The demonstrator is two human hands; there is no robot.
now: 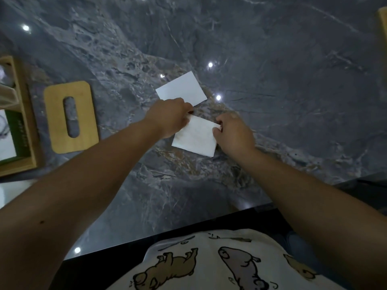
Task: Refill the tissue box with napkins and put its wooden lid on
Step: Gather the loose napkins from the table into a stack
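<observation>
A white folded napkin (195, 138) lies on the dark marble table in the middle of the view. My left hand (169, 117) pinches its upper left corner and my right hand (234, 132) pinches its right edge. Just beyond it a second white napkin (184, 87) lies flat, partly under my left hand's fingers. The wooden lid (58, 116) with an oval slot lies flat on the table to the left. Further left, the open wooden tissue box (23, 114) stands at the frame edge with white and green contents inside.
The grey marble table (272, 70) stretches far back and right. Another wooden object (383, 24) shows at the far right edge. The table's front edge runs diagonally near my torso at the bottom.
</observation>
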